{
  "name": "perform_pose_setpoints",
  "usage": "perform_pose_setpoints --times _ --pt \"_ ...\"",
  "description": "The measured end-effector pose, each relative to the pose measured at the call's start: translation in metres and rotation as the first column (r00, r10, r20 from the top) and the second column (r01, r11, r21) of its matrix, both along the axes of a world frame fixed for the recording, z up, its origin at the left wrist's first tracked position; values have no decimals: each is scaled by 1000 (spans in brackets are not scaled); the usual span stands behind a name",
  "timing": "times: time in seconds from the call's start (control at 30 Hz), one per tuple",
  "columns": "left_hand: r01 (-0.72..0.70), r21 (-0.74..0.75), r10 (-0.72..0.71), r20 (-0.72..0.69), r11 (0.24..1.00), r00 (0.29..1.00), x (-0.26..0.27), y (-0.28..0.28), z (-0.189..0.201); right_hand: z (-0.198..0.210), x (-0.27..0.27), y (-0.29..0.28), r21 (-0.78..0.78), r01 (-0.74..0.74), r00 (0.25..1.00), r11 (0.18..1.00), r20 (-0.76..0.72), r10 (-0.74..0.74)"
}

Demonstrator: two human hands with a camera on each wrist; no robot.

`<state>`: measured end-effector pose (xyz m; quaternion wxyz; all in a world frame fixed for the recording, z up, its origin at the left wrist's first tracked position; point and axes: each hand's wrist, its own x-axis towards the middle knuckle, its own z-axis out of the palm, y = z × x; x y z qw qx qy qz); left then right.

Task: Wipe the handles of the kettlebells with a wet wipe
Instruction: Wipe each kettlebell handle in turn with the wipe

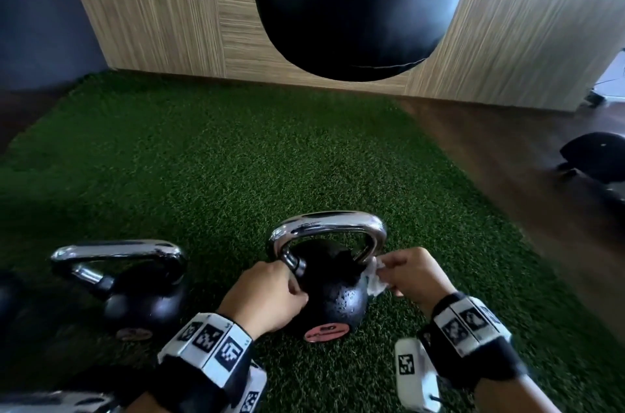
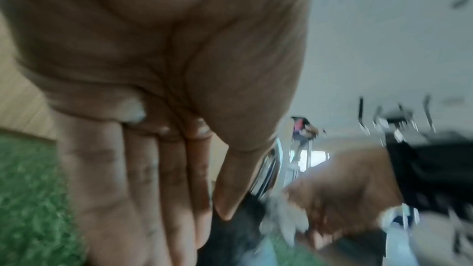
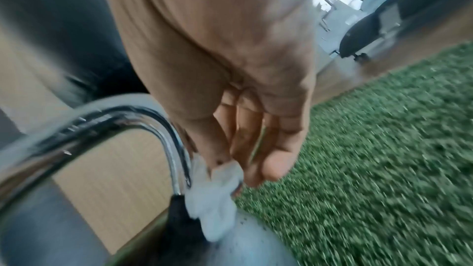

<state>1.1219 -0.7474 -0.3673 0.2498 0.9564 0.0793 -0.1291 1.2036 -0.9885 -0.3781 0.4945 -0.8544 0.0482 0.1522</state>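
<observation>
On the green turf stands a black kettlebell [image 1: 338, 297] with a chrome handle [image 1: 324, 226]. My right hand [image 1: 409, 272] pinches a crumpled white wet wipe [image 1: 374, 280] against the handle's right leg, just above the body. The right wrist view shows that wipe [image 3: 215, 195] between thumb and fingertips [image 3: 274, 167], pressed to the chrome handle [image 3: 102, 120]. My left hand [image 1: 270, 294] leans on the body's left side below the handle's left leg; in the left wrist view its fingers [image 2: 153, 169] are curled into the palm, holding nothing. A second kettlebell [image 1: 142, 297] stands to the left.
A black punching bag [image 1: 355, 6] hangs in front of the wood-panelled wall [image 1: 152, 6]. Part of another dark weight [image 1: 10, 297] shows at the far left edge. A black wheeled object [image 1: 595, 155] sits on the wooden floor [image 1: 490, 149] to the right. Turf [image 1: 203, 159] stretches ahead.
</observation>
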Motion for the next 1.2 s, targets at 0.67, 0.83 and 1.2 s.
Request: perform_pose_setpoints --times 0.67,0.83,1.2 --pt "81 -990 127 95 113 987 -6 -10 32 68 -44 25 319 -343 883 884 429 188" --pt "355 -750 362 605 559 709 0 -6 42 26 -18 1 522 -26 980 852 181 -81" --pt "299 -72 -111 828 951 550 29 -12 42 -73 11 38 524 22 994 851 77 -73"
